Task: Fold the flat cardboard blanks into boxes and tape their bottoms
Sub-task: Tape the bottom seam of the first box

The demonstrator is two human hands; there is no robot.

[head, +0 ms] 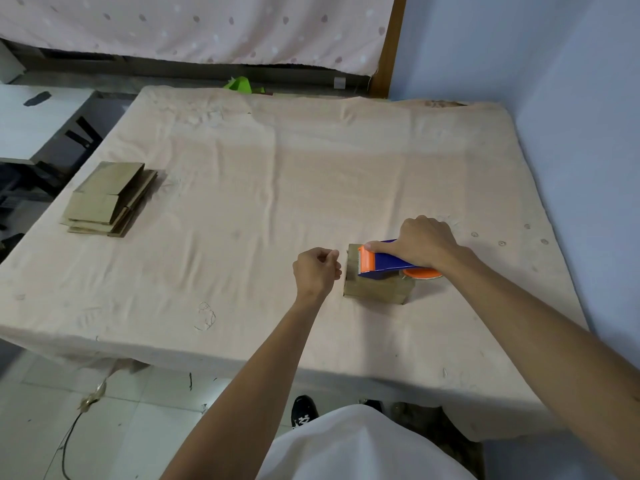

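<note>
A wide table draped in a wrinkled pale peach cloth (259, 174) fills most of the view; its near right corner is cut off behind the person's right forearm. On its left side lies a stack of flat brown cardboard blanks (109, 199), their edges fanned unevenly; how many there are cannot be counted. Well apart from the stack, right of centre and towards the near edge, stands a small folded brown cardboard box (377, 289); its top face is mostly covered, so the flaps and any tape on them cannot be made out.

A blue-bodied tape dispenser with an orange cutter head (388, 261) rests on top of the box, cutter end towards the box's left edge; its orange roll hub shows only as a sliver under the wrist.

The right hand (426, 242) is wrapped over the dispenser's body, thumb stretched along the blue side, fingers hidden on the far side. The left hand (317, 271) sits just beside the box's left face, fingers curled in and thumb tip against the forefinger; whether a strip of clear tape is pinched there cannot be told.

Beyond the table's far edge a bright green object (239, 85) peeks up, mostly hidden.
</note>
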